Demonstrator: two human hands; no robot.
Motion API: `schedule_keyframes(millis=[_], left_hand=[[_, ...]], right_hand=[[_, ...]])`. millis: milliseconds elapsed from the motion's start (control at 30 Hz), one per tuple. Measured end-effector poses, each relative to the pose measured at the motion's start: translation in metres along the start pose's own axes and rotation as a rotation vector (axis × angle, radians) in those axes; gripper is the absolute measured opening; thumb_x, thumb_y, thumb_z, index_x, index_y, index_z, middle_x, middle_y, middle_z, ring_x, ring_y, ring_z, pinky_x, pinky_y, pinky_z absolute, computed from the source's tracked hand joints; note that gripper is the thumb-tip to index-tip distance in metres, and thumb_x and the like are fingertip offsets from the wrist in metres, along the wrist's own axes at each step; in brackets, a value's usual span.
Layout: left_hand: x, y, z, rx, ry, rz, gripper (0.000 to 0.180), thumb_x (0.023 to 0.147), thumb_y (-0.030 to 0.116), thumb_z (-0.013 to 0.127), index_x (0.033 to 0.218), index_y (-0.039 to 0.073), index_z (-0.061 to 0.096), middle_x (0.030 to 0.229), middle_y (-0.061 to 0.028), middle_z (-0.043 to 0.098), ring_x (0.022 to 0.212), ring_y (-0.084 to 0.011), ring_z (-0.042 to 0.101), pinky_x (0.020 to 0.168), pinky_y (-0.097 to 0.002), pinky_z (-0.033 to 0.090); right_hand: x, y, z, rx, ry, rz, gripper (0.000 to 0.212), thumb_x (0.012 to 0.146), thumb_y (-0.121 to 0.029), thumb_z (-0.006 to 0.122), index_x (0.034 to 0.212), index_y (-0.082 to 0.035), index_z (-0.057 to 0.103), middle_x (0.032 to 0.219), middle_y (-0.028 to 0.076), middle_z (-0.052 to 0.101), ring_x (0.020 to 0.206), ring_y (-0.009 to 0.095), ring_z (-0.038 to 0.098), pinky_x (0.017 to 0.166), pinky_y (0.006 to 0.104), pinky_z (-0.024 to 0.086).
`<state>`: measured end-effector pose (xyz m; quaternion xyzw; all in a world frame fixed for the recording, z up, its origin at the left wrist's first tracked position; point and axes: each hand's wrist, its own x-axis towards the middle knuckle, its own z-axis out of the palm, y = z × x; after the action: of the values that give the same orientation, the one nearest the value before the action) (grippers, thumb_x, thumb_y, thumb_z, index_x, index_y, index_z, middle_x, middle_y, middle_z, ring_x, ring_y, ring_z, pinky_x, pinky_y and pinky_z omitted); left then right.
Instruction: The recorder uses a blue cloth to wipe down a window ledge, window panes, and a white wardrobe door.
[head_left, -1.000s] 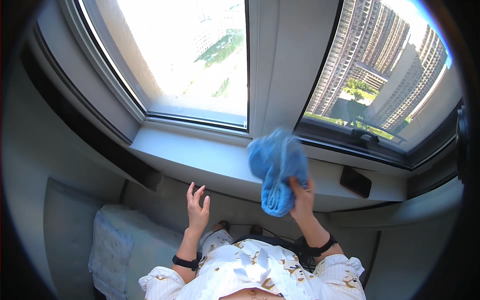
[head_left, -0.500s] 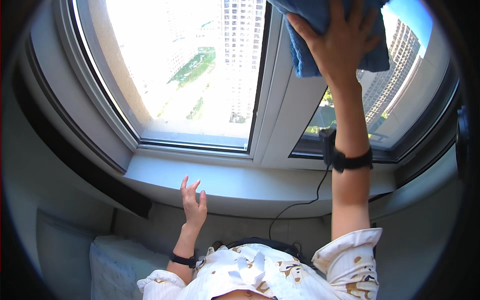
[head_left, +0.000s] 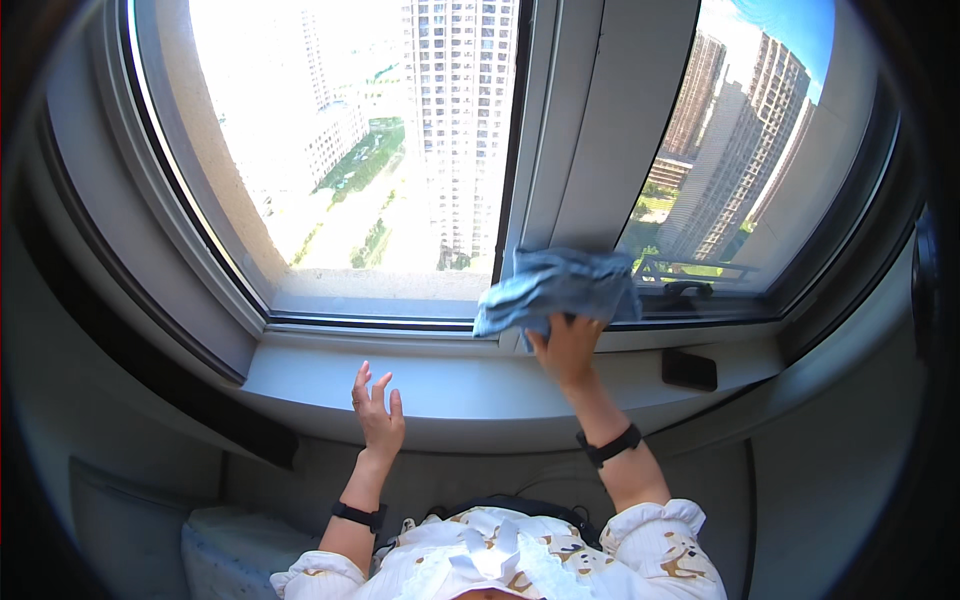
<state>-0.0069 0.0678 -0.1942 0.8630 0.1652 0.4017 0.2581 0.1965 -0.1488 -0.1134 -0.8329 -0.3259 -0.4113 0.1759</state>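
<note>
A crumpled blue cloth [head_left: 560, 285] lies against the lower end of the grey post between two window panes, and it is slightly blurred. Behind it, my right hand [head_left: 570, 348] presses on its near side, the fingers partly covered by the folds. The cloth also overlaps the bottom corner of the right pane [head_left: 740, 190]. My left hand [head_left: 379, 412] is raised in front of the window sill [head_left: 440, 375], fingers apart and slightly bent, holding nothing. Each wrist wears a black band.
A dark flat rectangular object [head_left: 689, 369] rests on the right part of the sill. The large left pane [head_left: 350, 160] shows tall buildings and greenery far below. At the lower left stands a pale covered block [head_left: 240, 550]. Dark curved trim [head_left: 240, 425] runs beside the sill.
My right hand has come down from high on the right pane to the bottom of the post, bringing the cloth along. The dark object on the sill now shows. My left hand has barely moved.
</note>
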Motion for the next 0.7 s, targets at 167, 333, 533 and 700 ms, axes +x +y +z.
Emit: schedule_keyframes(millis=[167,333,533,700], left_hand=[[0.006,-0.021,0.01,0.188,-0.012,0.025,0.032,0.084,0.013,0.053,0.115,0.006,0.049,0.136,-0.019,0.027,0.123,-0.0333,0.029,0.099,-0.0469,0.023],[0.007,-0.036,0.024,0.339,-0.049,-0.027,0.045,0.086,0.026,0.049,0.125,0.009,0.036,0.14,-0.0181,0.02,0.129,-0.0342,0.018,0.102,-0.0509,0.014],[0.009,-0.032,0.029,0.459,-0.067,-0.047,0.048,0.089,0.04,0.038,0.126,0.011,0.034,0.141,-0.0174,0.02,0.132,-0.0339,0.017,0.104,-0.0525,0.01],[0.01,-0.032,0.024,0.463,-0.037,-0.059,0.048,0.09,0.044,0.033,0.126,0.012,0.035,0.141,-0.0169,0.022,0.132,-0.0329,0.018,0.105,-0.0526,0.01]], right_hand=[[-0.033,-0.009,0.01,-0.083,-0.023,-0.054,0.069,0.077,-0.059,0.053,0.128,-0.013,0.044,0.131,0.029,0.029,0.122,0.05,0.024,0.094,0.0682,0.013],[0.049,-0.005,-0.002,-0.114,0.285,-0.028,0.08,0.078,-0.07,0.041,0.125,-0.006,0.042,0.128,0.029,0.031,0.122,0.049,0.024,0.096,0.0678,0.011],[0.194,0.001,-0.083,-0.274,0.554,-0.113,0.088,0.075,-0.078,0.032,0.128,-0.009,0.041,0.119,0.032,0.035,0.117,0.051,0.03,0.094,0.07,0.014],[0.306,-0.003,-0.144,-0.267,0.801,-0.273,0.074,0.077,-0.07,0.036,0.124,-0.014,0.047,0.115,0.029,0.039,0.111,0.048,0.036,0.09,0.0672,0.023]])
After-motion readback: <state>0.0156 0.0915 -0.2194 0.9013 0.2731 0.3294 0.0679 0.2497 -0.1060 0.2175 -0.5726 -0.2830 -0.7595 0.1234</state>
